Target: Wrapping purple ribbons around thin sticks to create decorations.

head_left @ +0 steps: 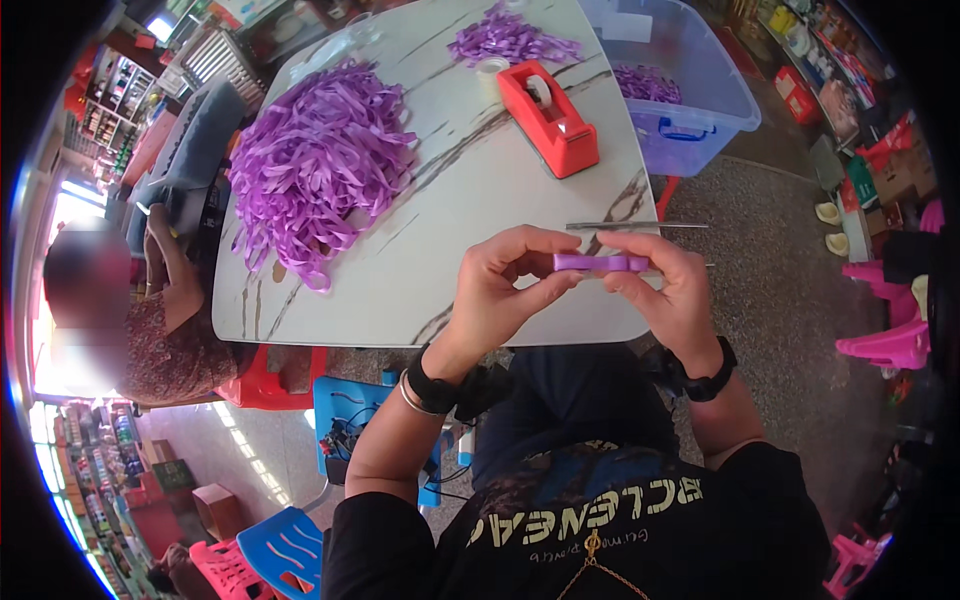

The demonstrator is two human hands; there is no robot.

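A short band of purple ribbon is stretched level between my two hands, above the table's near right edge. My left hand pinches its left end between thumb and fingers. At the other end, my right hand has the ribbon in a similar pinch. Just beyond my fingers, a thin metal rod sticks out past the table's right edge; what it belongs to is partly hidden. Farther back stands a red tape dispenser with a roll in it. A large heap of loose purple ribbons covers the table's left side.
The marble-patterned table also bears a smaller ribbon pile and a tape roll. A clear plastic bin with purple ribbons stands at the far right. A person sits at the left; a blue chair is near my left arm.
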